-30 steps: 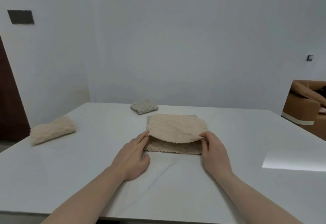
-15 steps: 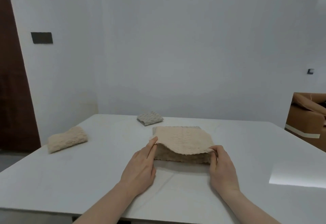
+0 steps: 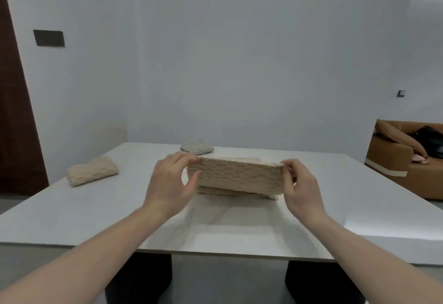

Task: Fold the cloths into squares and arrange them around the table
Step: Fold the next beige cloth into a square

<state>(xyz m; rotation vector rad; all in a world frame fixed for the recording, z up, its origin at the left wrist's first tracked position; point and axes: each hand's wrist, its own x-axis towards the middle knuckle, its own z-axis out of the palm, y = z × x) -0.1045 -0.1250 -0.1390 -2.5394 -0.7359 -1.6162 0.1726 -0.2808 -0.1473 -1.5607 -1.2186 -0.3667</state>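
Both hands are up over the middle of the white worktop (image 3: 239, 231), working the beige cloth (image 3: 235, 175). The left hand (image 3: 170, 184) has a pinch grip on the cloth's upper left corner, thumb on the near face and fingers curled over the top edge. The right hand (image 3: 302, 184) does the same at the upper right corner, so each grip is narrow and closed on fabric. Between them the near layer of the cloth is lifted up like a flap, facing the camera, while its lower part sits on the worktop underneath; a bit of that bottom layer pokes out below the lifted flap.

2 other cloths are already folded. A beige folded cloth (image 3: 93, 173) lies near the worktop's left edge, well apart from the hands. A grey folded cloth (image 3: 197, 147) sits at the far edge, just behind the left hand's fingertips in this view.

Off to the right, past the worktop, there's a brown sofa (image 3: 393, 157) with dark stuff lying on it. On the left wall there's a dark plate (image 3: 49, 38) beside a brown door (image 3: 14, 112).
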